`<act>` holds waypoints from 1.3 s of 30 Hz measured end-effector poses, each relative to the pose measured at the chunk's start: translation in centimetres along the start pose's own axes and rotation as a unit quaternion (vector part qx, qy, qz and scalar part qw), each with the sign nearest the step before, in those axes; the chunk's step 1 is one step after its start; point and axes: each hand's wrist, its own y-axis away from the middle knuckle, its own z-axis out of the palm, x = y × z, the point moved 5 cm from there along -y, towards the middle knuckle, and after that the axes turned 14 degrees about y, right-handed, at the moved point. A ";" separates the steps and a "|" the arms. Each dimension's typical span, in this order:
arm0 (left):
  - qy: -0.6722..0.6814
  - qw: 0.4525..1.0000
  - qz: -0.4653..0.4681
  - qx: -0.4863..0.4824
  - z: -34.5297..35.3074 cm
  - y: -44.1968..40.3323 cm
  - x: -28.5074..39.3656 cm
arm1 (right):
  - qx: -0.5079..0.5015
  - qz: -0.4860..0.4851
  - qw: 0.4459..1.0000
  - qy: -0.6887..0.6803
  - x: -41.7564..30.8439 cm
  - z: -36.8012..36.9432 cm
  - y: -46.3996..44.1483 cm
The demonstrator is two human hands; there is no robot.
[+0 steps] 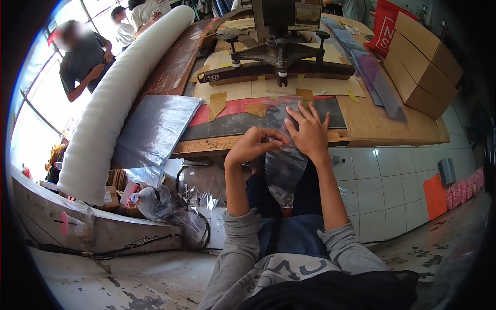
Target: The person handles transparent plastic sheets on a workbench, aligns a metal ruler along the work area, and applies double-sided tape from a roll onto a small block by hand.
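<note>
A clear plastic sheet point(287, 173) lies over the front edge of the worktable and hangs down before my legs. My left hand point(257, 144) has its thumb and fingertips pinched together at the sheet. On top of the sheet, my right hand point(308, 129) rests flat with fingers spread. Beyond my hands stands a press machine with a long dark bar point(279, 73), raised above a pale board point(243, 88) with tape patches. Under my hands the table edge carries a dark strip point(222, 126) and a red strip point(199, 118).
To the left are a stack of plastic sheets point(155, 126) and a long white foam roll point(121, 88). Cardboard boxes point(423, 67), a red bag point(386, 28) and plastic strips point(369, 77) lie right. A large bottle point(155, 201) stands below. People point(85, 59) stand at far left.
</note>
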 end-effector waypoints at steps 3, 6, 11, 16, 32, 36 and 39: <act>0.005 1.000 -0.002 0.001 0.0 0.0 -0.2 | 0.001 -0.001 1.000 -0.001 0.0 0.0 0.0; -0.006 1.000 -0.004 0.002 -0.1 -0.1 -0.3 | 0.002 -0.001 1.000 -0.002 0.0 0.0 0.0; -0.012 1.000 0.004 0.003 0.0 0.0 -0.1 | 0.003 -0.002 1.000 -0.001 0.0 0.0 0.0; -0.029 0.999 0.001 0.013 -0.1 0.0 -0.1 | 0.004 -0.004 1.000 0.002 0.0 0.1 0.1; -0.079 0.996 -0.012 0.051 0.3 -0.2 0.3 | 0.001 -0.009 1.000 -0.007 0.2 0.1 0.1; -0.147 0.979 0.032 0.135 1.0 0.0 1.2 | 0.008 -0.004 0.999 -0.033 0.4 -0.1 0.1; -0.217 0.951 0.029 0.220 1.5 0.4 1.9 | 0.033 0.014 0.995 -0.094 1.1 -0.7 -0.3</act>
